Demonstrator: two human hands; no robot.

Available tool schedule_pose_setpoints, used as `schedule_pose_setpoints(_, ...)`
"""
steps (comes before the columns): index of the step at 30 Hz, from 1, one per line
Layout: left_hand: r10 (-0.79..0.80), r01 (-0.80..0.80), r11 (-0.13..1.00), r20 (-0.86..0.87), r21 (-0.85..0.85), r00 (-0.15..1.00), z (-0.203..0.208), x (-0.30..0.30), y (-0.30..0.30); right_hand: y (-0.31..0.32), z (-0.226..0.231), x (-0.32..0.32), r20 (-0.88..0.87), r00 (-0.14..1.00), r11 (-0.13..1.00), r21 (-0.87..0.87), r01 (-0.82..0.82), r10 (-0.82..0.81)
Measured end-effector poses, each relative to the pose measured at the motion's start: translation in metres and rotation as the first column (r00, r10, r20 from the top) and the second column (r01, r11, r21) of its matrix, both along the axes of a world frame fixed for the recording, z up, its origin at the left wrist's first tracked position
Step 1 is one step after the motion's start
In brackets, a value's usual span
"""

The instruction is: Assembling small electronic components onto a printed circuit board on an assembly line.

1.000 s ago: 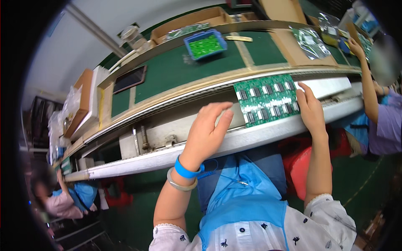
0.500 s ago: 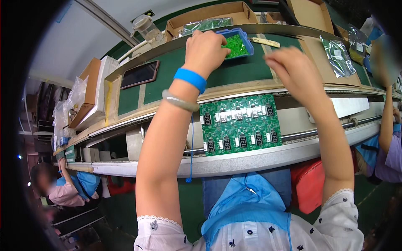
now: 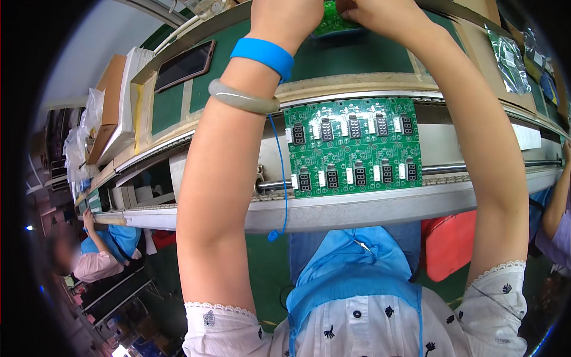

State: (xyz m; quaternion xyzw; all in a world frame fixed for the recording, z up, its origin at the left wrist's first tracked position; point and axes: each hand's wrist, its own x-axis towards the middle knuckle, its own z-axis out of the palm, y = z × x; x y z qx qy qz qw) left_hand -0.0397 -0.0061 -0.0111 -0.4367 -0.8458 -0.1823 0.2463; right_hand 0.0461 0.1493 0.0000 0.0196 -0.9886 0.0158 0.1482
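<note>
At the top edge, my left hand [image 3: 287,21] is beside a blue bin [image 3: 340,35] of small bright green parts [image 3: 331,22]. Its fingers run out of the picture. My right hand [image 3: 383,16] reaches into the bin from the right, its fingers bent together at the green parts; anything between them is hidden. Closer to me, a green circuit board panel [image 3: 355,144] lies across the conveyor rails. Two rows of black digit displays and white connectors stand on it. A blue wristband [image 3: 262,55] and a pale bangle [image 3: 244,98] are on my left arm.
A dark phone [image 3: 185,65] lies on the green bench to the left, near a cardboard box [image 3: 109,113]. Silvery bags [image 3: 510,62] are at the right. The metal conveyor edge [image 3: 351,211] runs in front of me, with a blue cord [image 3: 282,178] hanging over it. Other people sit at both sides.
My right hand has gone left from above the bench into the bin of green parts. The view has shifted, so the bench and panel sit higher and my left fingers leave the picture.
</note>
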Motion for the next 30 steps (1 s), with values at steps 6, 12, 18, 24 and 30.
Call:
schedule_pose_setpoints(6,-0.120,0.059,0.984,0.384,0.166,0.915,0.047,0.039,-0.039,-0.013,0.002,0.014,-0.171,0.985,0.990,-0.139,-0.022,-0.002)
schedule_pose_setpoints(12,-0.275,-0.001,0.935,0.729,0.354,0.627,0.025,0.052,-0.102,-0.021,-0.015,0.059,-0.100,0.989,0.607,-0.781,-0.145,0.107)
schedule_pose_setpoints(18,-0.318,-0.079,0.936,0.921,0.342,0.224,0.011,0.084,-0.138,-0.048,-0.021,0.106,0.072,0.980,0.161,-0.986,0.042,0.186)
schedule_pose_setpoints(24,-0.362,-0.037,0.929,0.924,0.369,0.126,0.000,0.090,-0.142,-0.059,-0.023,0.114,0.073,0.978,0.131,-0.990,0.048,0.195)
schedule_pose_setpoints(30,-0.342,-0.043,0.937,0.934,0.347,0.102,-0.006,0.091,-0.142,-0.063,-0.026,0.115,0.059,0.980,0.202,-0.979,0.020,0.188)
